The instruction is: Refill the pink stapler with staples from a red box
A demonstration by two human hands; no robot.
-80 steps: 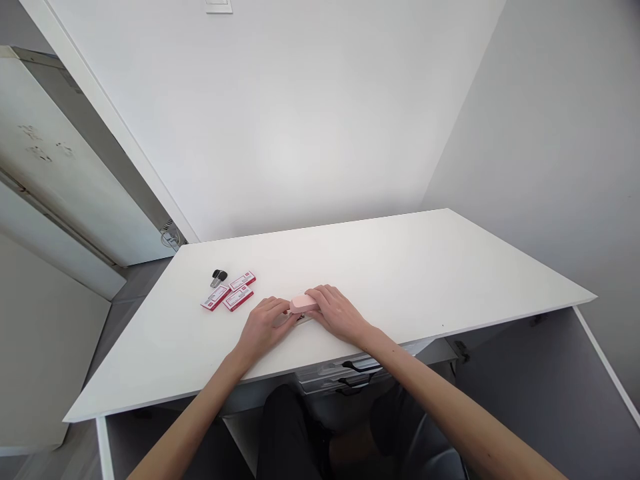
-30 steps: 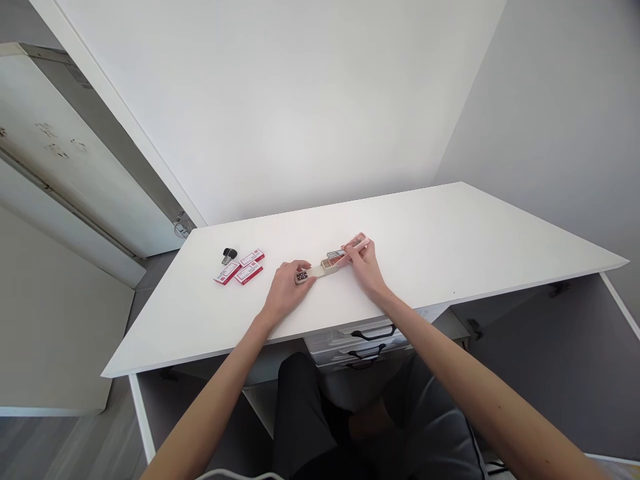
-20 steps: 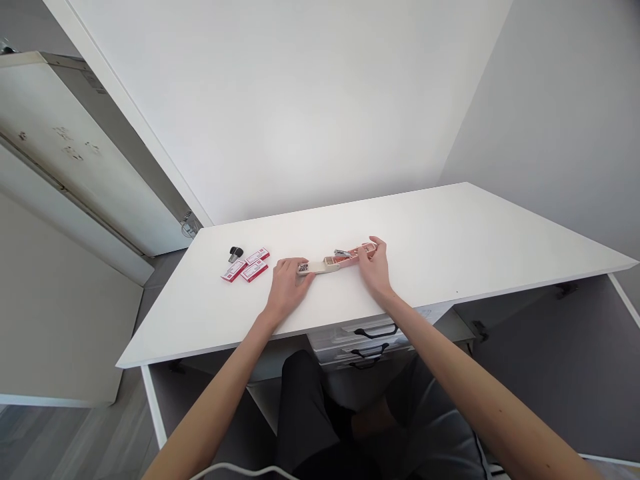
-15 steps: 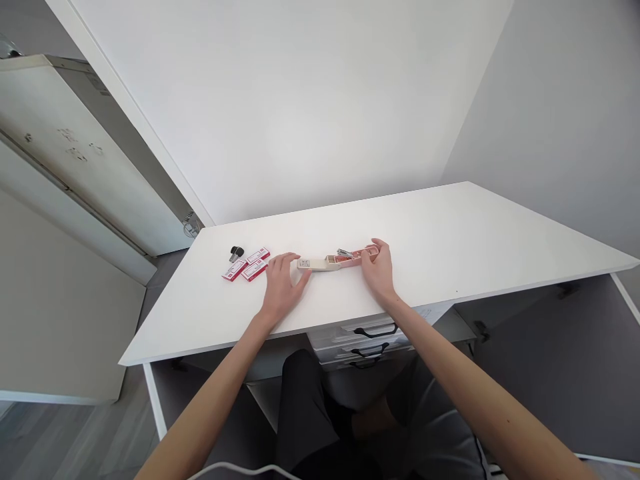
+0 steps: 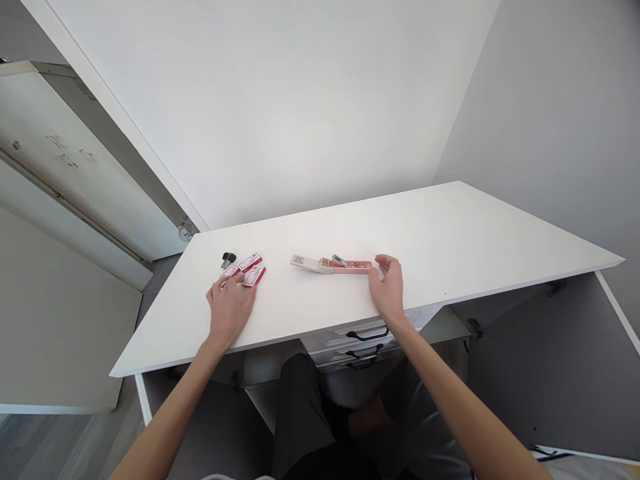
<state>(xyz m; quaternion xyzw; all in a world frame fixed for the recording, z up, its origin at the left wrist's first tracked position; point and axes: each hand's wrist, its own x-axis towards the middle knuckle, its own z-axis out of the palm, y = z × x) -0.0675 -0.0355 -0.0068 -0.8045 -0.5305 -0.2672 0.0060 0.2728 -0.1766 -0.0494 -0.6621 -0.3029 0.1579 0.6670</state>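
White desk [image 5: 450, 240] in a corner, white wall behind, grey wall on the rt, door leaf off to the left. Stapler [image 5: 333, 265] lies mid-desk, folded open flat, long axis running left-right and well back from the front edge. Left half is the cream/beige base, rt half is the pink top shell w/ its inside facing up, and a bit of bare metal sticks up at the hinge approx in the middle. Right hand [image 5: 389, 287] sits at the pink end, palm side toward the stapler, fingers loosely curled and apart, not clamped on anything. Its fingertips [image 5: 383, 260] are just beside the pink tip, and I can't tell touching vs a hair off. Left hand [image 5: 229, 305] is well apart from the stapler, over toward the left side of the desk, flat, palm down, fingers spread. Its fingertips [image 5: 240, 279] rest on the near edge of the red/white boxes [image 5: 251, 269], a small cluster lying flat and close together (look like staple boxes, no grip on them, just contact from above). Small black item [image 5: 229, 258] lies just behind the boxes, can't ID it. Labels: the boxes have white panels w/ print, and the cream end of the stapler carries a small sticker w/ dark marks. All too small to read, no brand legible. Drawer unit [image 5: 360, 333] w/ black handles sits under the desk front, between the forearms.
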